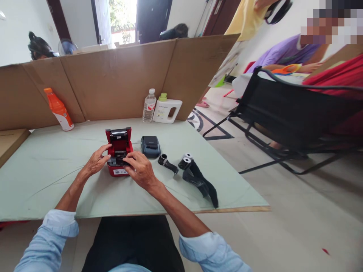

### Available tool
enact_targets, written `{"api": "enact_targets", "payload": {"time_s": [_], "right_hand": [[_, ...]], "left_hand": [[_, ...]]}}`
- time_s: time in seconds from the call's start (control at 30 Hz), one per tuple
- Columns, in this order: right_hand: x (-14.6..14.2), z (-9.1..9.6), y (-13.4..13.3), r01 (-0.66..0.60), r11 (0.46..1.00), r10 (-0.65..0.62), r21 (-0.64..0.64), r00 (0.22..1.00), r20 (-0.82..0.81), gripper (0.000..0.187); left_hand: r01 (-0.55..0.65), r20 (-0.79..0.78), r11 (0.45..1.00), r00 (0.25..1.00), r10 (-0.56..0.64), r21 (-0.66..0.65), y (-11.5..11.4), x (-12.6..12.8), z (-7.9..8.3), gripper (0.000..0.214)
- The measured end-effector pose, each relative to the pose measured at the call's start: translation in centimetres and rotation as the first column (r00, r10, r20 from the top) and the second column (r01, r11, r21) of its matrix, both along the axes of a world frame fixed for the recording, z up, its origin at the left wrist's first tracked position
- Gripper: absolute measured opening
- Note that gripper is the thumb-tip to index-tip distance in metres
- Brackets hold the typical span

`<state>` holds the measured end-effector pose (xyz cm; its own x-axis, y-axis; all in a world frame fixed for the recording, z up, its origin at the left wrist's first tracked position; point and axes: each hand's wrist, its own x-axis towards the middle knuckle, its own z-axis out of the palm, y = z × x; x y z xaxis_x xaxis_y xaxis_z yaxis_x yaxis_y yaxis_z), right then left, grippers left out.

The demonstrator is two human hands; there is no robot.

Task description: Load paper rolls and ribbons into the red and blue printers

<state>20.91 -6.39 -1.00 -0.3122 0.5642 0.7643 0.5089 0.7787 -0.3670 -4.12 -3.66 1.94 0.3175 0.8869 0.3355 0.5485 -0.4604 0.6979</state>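
A small red label printer (118, 172) stands on the table with its lid (119, 134) raised and its dark inside showing. At its left edge, my left hand (97, 160) steadies it, with thumb and fingers against the side. My right hand (141, 169) reaches over the right front of the opening, fingers bent together at a black part inside. Whether that part is loose or fixed, I cannot tell, since the fingers cover much of it. Behind my right hand sits a dark blue-grey boxy device (151, 146).
Right of the printer lie a small roll with black ribbon (171, 165) and two white-cored rolls (185, 161) trailing black strips (202, 183). An orange bottle (59, 110), a water bottle (149, 106) and a white jug (166, 110) line the cardboard screen (119, 79). A black chair (295, 102) and people are beyond.
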Motion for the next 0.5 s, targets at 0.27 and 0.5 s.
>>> {"api": "enact_targets", "payload": {"time_s": [0.27, 0.5], "right_hand": [[0.2, 4.0, 3.9, -0.180, 0.942, 0.127, -0.285, 0.973, -0.194, 0.013], [0.1, 7.2, 6.8, -0.233, 0.865, 0.150, -0.445, 0.965, -0.214, 0.016]], "left_hand": [[-0.023, -0.007, 0.997, 1.000, 0.023, -0.070, 0.6, 0.3, 0.7, 0.048], [-0.148, -0.052, 0.986, 0.988, 0.144, -0.071, 2.0, 1.7, 0.8, 0.040]]}}
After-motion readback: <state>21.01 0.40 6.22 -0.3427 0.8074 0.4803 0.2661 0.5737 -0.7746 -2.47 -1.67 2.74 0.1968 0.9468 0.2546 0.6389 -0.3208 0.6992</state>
